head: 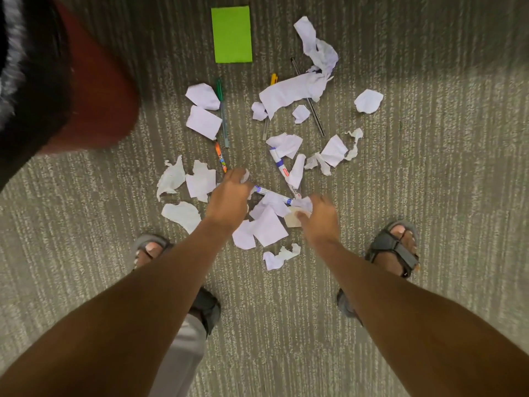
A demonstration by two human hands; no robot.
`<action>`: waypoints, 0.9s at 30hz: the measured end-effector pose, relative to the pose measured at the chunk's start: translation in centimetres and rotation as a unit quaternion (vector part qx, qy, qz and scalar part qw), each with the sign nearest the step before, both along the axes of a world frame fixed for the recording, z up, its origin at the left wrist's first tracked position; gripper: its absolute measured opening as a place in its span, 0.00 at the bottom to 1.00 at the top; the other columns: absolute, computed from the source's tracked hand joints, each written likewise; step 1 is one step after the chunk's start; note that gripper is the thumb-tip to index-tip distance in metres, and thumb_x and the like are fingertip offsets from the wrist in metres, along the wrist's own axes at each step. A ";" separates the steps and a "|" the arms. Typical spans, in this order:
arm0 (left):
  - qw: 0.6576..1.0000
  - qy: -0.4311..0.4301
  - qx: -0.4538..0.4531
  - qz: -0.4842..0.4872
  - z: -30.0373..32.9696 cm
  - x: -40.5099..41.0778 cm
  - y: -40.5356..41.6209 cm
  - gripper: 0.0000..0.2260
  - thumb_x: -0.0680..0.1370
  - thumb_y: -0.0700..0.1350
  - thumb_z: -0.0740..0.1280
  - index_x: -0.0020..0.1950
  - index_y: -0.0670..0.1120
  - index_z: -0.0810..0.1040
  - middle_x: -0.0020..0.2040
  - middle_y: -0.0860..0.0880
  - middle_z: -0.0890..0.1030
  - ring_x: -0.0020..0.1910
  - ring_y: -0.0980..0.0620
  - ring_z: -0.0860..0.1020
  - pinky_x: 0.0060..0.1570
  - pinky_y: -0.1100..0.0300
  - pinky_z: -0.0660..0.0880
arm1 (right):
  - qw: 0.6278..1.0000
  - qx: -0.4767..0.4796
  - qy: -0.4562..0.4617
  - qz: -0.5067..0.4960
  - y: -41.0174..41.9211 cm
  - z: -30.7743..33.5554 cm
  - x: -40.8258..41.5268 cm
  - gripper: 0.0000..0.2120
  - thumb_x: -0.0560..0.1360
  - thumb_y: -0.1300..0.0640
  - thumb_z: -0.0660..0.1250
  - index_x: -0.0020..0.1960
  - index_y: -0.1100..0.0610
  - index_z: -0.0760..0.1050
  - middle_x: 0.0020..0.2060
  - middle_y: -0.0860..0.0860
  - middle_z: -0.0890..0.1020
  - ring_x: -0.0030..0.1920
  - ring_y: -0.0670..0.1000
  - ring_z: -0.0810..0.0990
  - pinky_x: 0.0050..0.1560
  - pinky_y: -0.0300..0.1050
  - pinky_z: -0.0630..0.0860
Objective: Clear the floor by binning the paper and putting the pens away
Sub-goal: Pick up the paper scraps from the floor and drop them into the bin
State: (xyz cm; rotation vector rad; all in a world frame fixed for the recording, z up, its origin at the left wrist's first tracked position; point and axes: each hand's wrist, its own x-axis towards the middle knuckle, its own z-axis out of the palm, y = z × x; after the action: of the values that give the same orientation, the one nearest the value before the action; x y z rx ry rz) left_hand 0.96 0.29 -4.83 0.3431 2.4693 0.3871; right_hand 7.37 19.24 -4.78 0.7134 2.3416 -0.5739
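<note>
Several torn and crumpled white paper scraps [269, 227] lie scattered on the carpet. Pens lie among them: a green pen [222, 113], an orange patterned pen [221, 156], a black pen [308, 96], a yellow-tipped pen [273, 79] partly under paper, and white-and-blue markers [277, 159] [273, 194]. My left hand [230, 197] reaches down with a small paper scrap at its fingertips. My right hand [319, 217] is closed on a crumpled paper scrap [303, 202], just above a tan piece [293, 220]. Both hands hover over the pile's near side.
A bright green rectangular pad [232, 34] lies on the carpet at the far side. A red-brown rounded object [94, 93] stands at the left. My sandalled feet [393, 249] [150, 249] stand either side of the pile.
</note>
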 end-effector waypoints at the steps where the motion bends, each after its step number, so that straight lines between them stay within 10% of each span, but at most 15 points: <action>1: 0.999 0.001 0.025 0.031 0.5 -0.1 -0.2 0.14 0.72 0.29 0.65 0.56 0.37 0.80 0.68 0.39 0.71 0.65 0.40 0.73 0.52 0.45 0.78 | 1.000 -0.008 -0.003 -0.017 0.3 0.4 0.0 0.23 0.74 0.59 0.73 0.67 0.59 0.73 0.61 0.59 0.77 0.60 0.61 0.78 0.60 0.52 0.76; 13: 0.925 0.151 0.230 0.263 21.7 -3.9 -5.0 0.07 0.72 0.33 0.72 0.49 0.38 0.84 0.54 0.43 0.83 0.47 0.50 0.81 0.52 0.74 0.70 | 0.967 -0.146 0.070 -0.198 -3.3 16.2 -4.4 0.17 0.72 0.57 0.75 0.58 0.62 0.79 0.49 0.59 0.85 0.43 0.55 0.83 0.45 0.48 0.82; 20: 0.834 0.260 0.180 0.452 30.3 -9.7 -15.9 0.07 0.71 0.38 0.74 0.48 0.38 0.83 0.51 0.43 0.83 0.50 0.50 0.80 0.56 0.68 0.72 | 0.930 -0.294 0.150 -0.161 -15.9 26.2 -13.9 0.09 0.71 0.54 0.76 0.46 0.57 0.80 0.40 0.53 0.85 0.39 0.48 0.85 0.41 0.45 0.83; 27: 0.780 0.105 0.165 0.595 27.9 -15.8 -23.0 0.15 0.73 0.52 0.72 0.51 0.41 0.82 0.47 0.43 0.84 0.48 0.44 0.81 0.49 0.54 0.77 | 0.918 -0.330 0.175 -0.133 -27.2 27.0 -21.9 0.12 0.67 0.53 0.78 0.43 0.56 0.78 0.39 0.54 0.84 0.38 0.54 0.83 0.36 0.53 0.84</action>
State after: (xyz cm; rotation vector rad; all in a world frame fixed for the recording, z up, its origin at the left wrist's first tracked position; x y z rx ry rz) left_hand -14.82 -22.69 23.08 -1.1954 2.5008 1.3406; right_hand -14.53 -7.94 22.24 0.6342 2.1367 -1.6315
